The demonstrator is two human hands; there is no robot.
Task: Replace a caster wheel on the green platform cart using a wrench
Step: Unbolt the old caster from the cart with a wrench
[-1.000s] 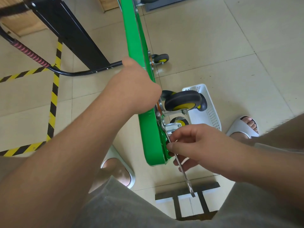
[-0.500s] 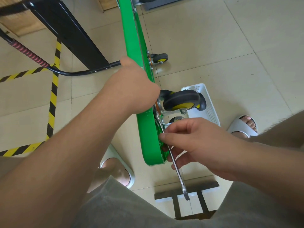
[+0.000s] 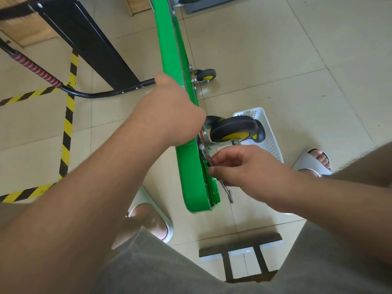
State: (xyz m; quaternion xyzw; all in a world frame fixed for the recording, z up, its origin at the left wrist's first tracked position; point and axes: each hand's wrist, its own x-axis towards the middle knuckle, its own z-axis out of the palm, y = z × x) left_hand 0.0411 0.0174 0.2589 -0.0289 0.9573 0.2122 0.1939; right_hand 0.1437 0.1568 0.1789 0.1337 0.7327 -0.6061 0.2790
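Grip: left hand (image 3: 169, 115) curled over the top edge of the green platform cart (image 3: 169, 49), fingertips out of sight on the far side; right hand (image 3: 248, 168) pinching the wrench (image 3: 227, 193) by its shank, thumb and fingers closed on it.
Cart: tipped onto its long edge on the tiled floor (image 3: 275, 49), underside facing right, propped by the left hand alone as far as visible; likely to topple toward the feet on any slackening of that hold, or on a hard sideways heave from the wrench.
White basket (image 3: 269, 132): on the floor just beside the cart, behind the caster; easily kicked or crushed by a falling deck.
Caster wheel (image 3: 233, 128): black tyre, yellow hub, mounted at the near corner of the underside, just above the right hand; free to swivel into the knuckles under torque; liable to drop onto the slippered foot (image 3: 311, 164) once off its last fastener.
Wrench: head up at the mounting plate, mostly hidden by fingers, tail pointing down past the cart's corner; seating on the nut not visible; apt to slip off or round the nut if poorly seated, driving knuckles into the plate edge.
Fasteners: too small to make out; easily lost across the tiles if dropped outside the basket.
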